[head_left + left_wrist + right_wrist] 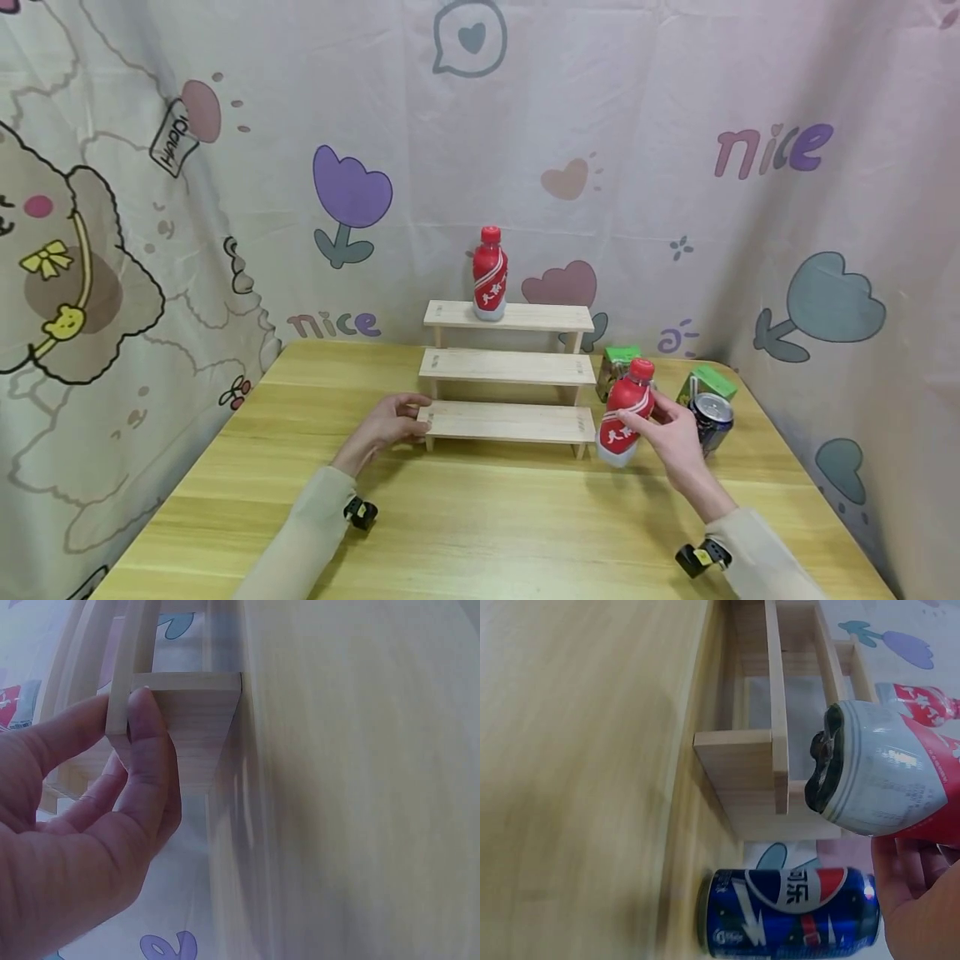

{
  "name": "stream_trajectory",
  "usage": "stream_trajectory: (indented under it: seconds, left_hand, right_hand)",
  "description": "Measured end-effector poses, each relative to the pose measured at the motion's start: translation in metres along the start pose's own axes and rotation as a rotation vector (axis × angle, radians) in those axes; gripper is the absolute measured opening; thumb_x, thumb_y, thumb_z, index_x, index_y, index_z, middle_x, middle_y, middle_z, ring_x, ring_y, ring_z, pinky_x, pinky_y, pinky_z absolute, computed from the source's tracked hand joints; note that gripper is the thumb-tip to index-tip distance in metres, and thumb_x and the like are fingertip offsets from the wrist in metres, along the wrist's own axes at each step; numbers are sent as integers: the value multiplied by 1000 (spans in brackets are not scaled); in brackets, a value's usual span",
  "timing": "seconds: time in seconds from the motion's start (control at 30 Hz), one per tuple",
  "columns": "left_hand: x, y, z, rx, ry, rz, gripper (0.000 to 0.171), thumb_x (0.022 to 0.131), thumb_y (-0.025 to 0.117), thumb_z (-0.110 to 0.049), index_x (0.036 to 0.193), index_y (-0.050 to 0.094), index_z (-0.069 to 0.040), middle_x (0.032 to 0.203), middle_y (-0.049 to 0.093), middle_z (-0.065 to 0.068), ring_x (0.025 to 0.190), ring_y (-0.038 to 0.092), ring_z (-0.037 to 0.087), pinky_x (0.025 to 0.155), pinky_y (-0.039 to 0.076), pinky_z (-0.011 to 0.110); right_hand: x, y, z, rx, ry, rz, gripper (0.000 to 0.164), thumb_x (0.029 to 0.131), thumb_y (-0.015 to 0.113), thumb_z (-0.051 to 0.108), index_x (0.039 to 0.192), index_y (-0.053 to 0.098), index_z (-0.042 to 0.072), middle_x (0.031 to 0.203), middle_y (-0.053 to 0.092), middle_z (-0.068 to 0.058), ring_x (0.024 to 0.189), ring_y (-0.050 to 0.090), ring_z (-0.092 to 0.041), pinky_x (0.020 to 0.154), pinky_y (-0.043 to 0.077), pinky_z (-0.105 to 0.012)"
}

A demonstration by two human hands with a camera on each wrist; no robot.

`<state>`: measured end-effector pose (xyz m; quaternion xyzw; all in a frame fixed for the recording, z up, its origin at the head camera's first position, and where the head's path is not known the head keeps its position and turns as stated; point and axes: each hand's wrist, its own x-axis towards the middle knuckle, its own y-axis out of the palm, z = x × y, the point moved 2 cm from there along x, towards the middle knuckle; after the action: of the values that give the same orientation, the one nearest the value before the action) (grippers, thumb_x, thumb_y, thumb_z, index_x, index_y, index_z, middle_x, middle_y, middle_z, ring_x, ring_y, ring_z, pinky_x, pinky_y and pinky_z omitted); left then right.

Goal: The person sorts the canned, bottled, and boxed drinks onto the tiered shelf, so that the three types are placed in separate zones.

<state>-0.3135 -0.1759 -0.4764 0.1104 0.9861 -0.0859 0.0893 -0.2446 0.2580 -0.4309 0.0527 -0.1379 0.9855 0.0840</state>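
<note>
My right hand (676, 437) grips a red and white bottle (627, 413), tilted and raised beside the right end of a three-step wooden shelf (510, 422). In the right wrist view the bottle's base (829, 761) faces the shelf. My left hand (390, 419) pinches the left end of the lowest step between thumb and fingers; the left wrist view shows the fingers (146, 761) around the board. A second red and white bottle (490, 275) stands upright on the top step, left of its middle.
Right of the shelf stand a blue soda can (711, 419) and two green-topped cartons, one carton (618, 360) behind the held bottle and another carton (708, 382) behind the can. A patterned curtain (630, 100) hangs behind the wooden table (465, 533).
</note>
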Motion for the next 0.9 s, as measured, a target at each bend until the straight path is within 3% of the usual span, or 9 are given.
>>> stream_trajectory:
  seconds: [0.2,0.5,0.77,0.9]
  left_hand:
    - [-1,0,0,-4,10,11,53,83,69,7,133,51,4,113,57,23,82,63,23,78,61,38]
    - [1,0,3,-11,24,19,53,83,69,7,132,51,5,112,58,22,82,63,22,76,61,35]
    - [1,0,3,-1,24,18,52,83,69,7,132,51,5,111,59,22,82,63,22,75,61,34]
    - [2,0,3,3,20,17,51,83,69,7,132,52,5,112,59,22,83,64,22,75,62,34]
  right_hand:
    - [5,10,5,3,-44,6,63,87,76,23,140,51,0,99,62,21,93,59,0,78,55,-16]
    - [15,22,22,3,-66,28,62,87,75,24,141,51,4,118,63,-6,96,60,-1,81,55,-17]
    - [24,32,32,5,-84,32,61,87,76,25,140,52,5,126,62,-17,97,60,1,82,54,-15]
    - [30,39,37,20,-98,22,60,86,77,26,137,55,6,123,64,-15,97,61,-1,81,55,-15]
